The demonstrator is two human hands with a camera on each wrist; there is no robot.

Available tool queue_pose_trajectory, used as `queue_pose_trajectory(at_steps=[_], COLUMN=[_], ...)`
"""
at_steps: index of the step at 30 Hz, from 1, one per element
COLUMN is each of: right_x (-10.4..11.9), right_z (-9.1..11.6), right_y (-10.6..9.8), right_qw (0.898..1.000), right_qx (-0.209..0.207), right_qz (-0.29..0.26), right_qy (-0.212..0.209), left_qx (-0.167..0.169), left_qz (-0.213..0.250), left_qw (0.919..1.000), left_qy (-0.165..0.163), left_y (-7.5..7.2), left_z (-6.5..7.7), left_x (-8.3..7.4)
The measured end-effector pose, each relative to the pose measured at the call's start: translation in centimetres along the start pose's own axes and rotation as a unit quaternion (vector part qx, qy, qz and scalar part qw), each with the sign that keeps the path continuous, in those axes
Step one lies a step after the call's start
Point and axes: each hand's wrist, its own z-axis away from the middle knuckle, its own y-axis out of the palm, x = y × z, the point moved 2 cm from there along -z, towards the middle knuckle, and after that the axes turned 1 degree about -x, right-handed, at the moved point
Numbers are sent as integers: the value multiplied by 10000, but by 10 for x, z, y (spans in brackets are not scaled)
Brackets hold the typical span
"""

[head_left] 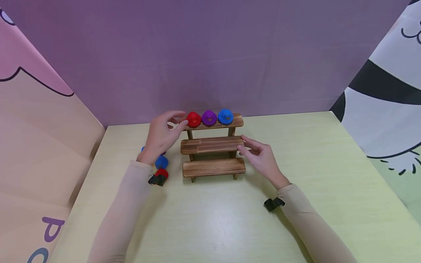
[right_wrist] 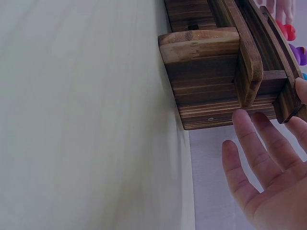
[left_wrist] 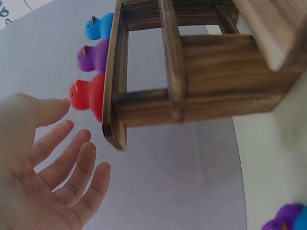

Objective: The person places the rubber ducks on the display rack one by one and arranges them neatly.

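Note:
A three-tier wooden stand (head_left: 213, 167) stands at the back of the table. On its top tier sit a red rubber duck (head_left: 193, 119), a purple rubber duck (head_left: 208, 118) and a blue rubber duck (head_left: 225, 116), side by side. My left hand (head_left: 164, 133) is at the left end of that tier, fingers spread and loosely bent. Its thumb tip is at the red duck, touching or nearly so, and nothing is held. My right hand (head_left: 261, 159) pinches the right end of the middle tier between thumb and index finger, the other fingers free below.
More ducks lie on the table left of the stand, partly hidden by my left wrist, among them a blue duck (head_left: 161, 162) and a red duck (head_left: 163, 172). A purple cloth wall (head_left: 210, 54) rises directly behind the stand. Printed panels flank the table.

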Motion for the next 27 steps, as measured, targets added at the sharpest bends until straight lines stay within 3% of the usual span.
queue_pose_trajectory(at_steps=[6,15,23,27], right_x=[-1,0,0,-1], right_z=[0,-1,1,1], right_y=[0,0,0,1], right_qw=[10000,10000,9999,9999], right_qx=[13,16,35,29], right_qz=[-5,-23,-111,-108], right_qy=[9,-40,-1,5], left_qx=[7,172,538,577], left_qz=[-139,-470,-747,-764], left_qw=[9999,9979,9925,9925], left_qy=[-24,-416,-808,-755], left_y=[-11,-27,-35,-39], left_z=[15,41,65,77], left_x=[17,43,64,74])
